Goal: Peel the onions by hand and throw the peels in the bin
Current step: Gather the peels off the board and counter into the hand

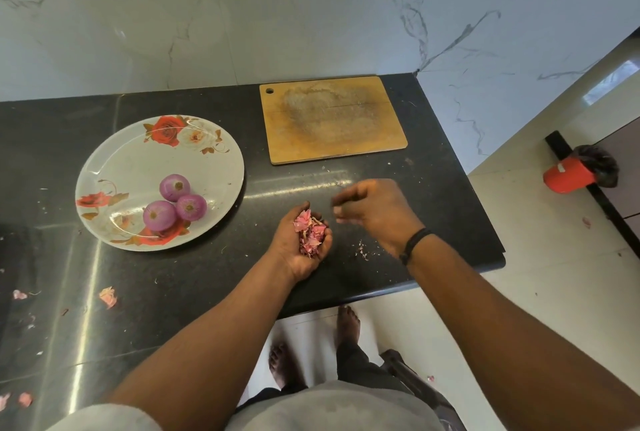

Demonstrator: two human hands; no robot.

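The head camera is looking steeply down from above the counter (pixel 433 188). It is sitting close, facing the marble wall (pixel 277 8) along the frame's top.

A worn wooden chopping board (pixel 332 119) lies at the back of the black worktop (pixel 433 171), well apart from a flowered plate (pixel 214 167). Marble wall (pixel 277 8) behind.

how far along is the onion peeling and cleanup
Peeling looks done: three peeled purple onions sit on the floral white plate. In hand: the left hand cups a pile of pink onion peels, while the right hand hovers beside it, blurred. Left: loose peel scraps on the black countertop, then carrying everything to the red bin on the floor.
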